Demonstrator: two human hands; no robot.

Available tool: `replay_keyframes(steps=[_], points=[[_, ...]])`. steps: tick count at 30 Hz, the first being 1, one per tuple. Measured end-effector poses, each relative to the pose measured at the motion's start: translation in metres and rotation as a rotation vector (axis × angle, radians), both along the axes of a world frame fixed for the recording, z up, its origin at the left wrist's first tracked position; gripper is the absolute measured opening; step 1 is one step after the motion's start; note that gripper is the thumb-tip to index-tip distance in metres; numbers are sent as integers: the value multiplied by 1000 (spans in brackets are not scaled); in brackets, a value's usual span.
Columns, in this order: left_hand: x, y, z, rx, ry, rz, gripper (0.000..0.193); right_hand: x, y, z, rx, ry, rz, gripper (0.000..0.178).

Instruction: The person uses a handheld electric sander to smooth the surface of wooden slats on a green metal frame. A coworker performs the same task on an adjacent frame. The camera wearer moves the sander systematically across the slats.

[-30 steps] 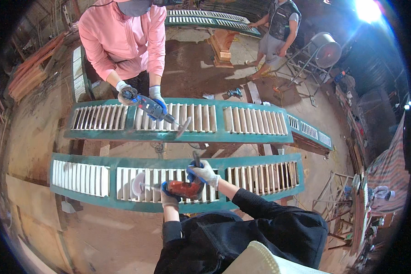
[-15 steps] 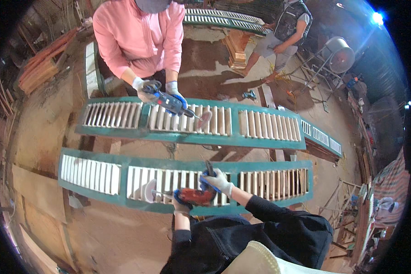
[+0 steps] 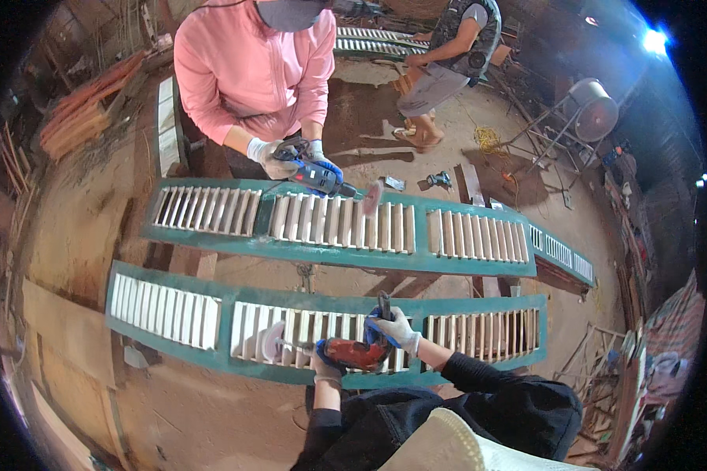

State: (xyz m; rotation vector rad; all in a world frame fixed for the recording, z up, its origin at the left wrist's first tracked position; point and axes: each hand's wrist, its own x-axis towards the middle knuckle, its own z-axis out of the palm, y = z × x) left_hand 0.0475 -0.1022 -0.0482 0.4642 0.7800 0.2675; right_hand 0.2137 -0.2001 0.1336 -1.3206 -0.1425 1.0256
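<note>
Both of my gloved hands grip a red power tool (image 3: 356, 355): my left hand (image 3: 329, 365) is closed around the front of its body, my right hand (image 3: 397, 328) around its rear handle, whose dark end sticks up past my fingers. From the tool's nose a thin shaft runs left to a pale round disc (image 3: 272, 342), over the white slats in the middle section of a green louvred panel (image 3: 226, 334); I cannot tell whether the disc touches them. Any lettering on the red casing is too blurred to read.

Beyond lies a second green panel (image 3: 263, 216). Across it, a co-worker in a pink jacket (image 3: 251, 71) holds a grey power tool (image 3: 312, 179) in two gloved hands; small marks show on its casing, too tiny to make out. Farther off, to the right, stands a large drum fan (image 3: 593, 110).
</note>
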Motion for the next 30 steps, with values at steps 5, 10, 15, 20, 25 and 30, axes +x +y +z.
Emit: replay_keyframes(steps=[5, 10, 15, 20, 25, 30], points=[[24, 19, -3, -288, -126, 96, 37, 6, -6, -31, 42, -32, -76, 7], [1, -4, 9, -376, -73, 217, 37, 0, -8, -38, 12, -3, -17, 5], [5, -2, 10, -425, 250, 515, 25, -12, -10, -40, 92, -37, -129, 6], [31, 10, 53, -358, 440, 502, 24, 2, -12, -43, 120, -2, -58, 7], [11, -3, 33, -479, 535, 583, 23, -6, -17, -46, 99, 0, 21, 9], [21, 6, 32, -409, 478, 533, 16, -1, -18, -53, 126, -26, -23, 14]])
